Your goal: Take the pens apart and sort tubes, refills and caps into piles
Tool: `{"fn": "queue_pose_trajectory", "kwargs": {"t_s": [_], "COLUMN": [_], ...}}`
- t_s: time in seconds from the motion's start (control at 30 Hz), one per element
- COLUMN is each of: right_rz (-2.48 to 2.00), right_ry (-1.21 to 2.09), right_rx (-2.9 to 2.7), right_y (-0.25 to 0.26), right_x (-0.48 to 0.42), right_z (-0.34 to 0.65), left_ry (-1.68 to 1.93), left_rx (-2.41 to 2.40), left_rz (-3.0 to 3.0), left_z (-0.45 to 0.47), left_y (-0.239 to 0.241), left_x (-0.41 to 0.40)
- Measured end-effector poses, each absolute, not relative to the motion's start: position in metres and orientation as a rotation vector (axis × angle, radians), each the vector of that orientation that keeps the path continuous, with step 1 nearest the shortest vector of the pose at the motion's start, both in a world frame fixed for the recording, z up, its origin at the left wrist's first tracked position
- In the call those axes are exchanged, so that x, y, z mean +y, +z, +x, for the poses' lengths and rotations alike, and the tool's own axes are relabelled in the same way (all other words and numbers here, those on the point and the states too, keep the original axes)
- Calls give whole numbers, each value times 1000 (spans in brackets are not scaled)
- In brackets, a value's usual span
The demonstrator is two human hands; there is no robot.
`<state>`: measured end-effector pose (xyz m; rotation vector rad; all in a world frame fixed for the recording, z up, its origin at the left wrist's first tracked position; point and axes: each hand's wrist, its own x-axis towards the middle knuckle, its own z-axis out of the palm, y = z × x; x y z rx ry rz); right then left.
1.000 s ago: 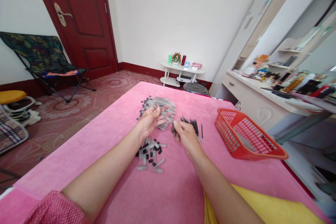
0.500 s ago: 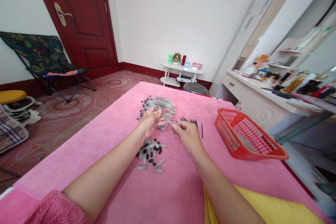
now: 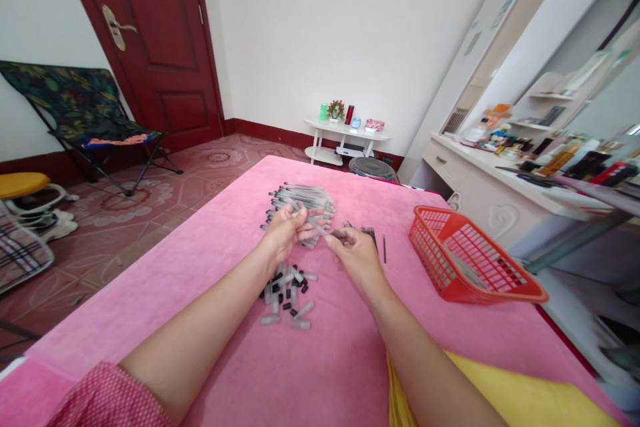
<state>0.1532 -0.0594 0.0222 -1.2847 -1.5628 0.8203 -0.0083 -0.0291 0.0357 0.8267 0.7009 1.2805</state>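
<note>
My left hand (image 3: 286,232) is closed around a grey translucent pen tube (image 3: 313,223) that juts toward my right hand. My right hand (image 3: 356,255) pinches something thin at the tube's near end; I cannot make out what it is. Behind my hands lies a pile of grey tubes (image 3: 306,199). Under my left wrist is a heap of small grey and black caps (image 3: 289,293). Thin black refills (image 3: 371,235) lie just beyond my right hand, all on the pink cloth (image 3: 220,267).
A red plastic basket (image 3: 467,260) stands at the right on the cloth. A white dresser (image 3: 480,187) with bottles is further right. A small white table (image 3: 345,137), a folding chair (image 3: 80,113) and a dark red door (image 3: 150,33) are beyond.
My right hand has moved up and left, closing against the near end of the tube in my left hand. My left hand has barely shifted.
</note>
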Motion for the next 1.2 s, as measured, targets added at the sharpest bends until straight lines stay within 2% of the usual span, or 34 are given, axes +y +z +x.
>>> {"fn": "queue_pose_trajectory", "kwargs": {"t_s": [0.1, 0.23, 0.4, 0.53, 0.73, 1.1, 1.2], "right_rz": [-1313, -1301, -1327, -1289, -1298, -1438, -1457], "right_ry": [882, 769, 937, 860, 1069, 648, 626], "right_rx": [-1601, -1566, -1579, -1558, -1544, -1664, -1639], "right_y": [22, 20, 19, 19, 21, 21, 21], "right_x": [-59, -58, -59, -59, -60, -59, -58], "right_z": [153, 153, 153, 153, 150, 161, 161], "left_ry": [1274, 1271, 1272, 1276, 1262, 1382, 1437], "left_rx": [705, 701, 728, 729, 721, 828, 851], "left_rz": [833, 849, 830, 832, 855, 806, 746], "left_z": [-8, -8, -8, -9, -9, -11, -19], "left_y": [34, 32, 32, 32, 31, 27, 27], "left_x": [-29, -29, -29, -28, -28, -24, -18]}}
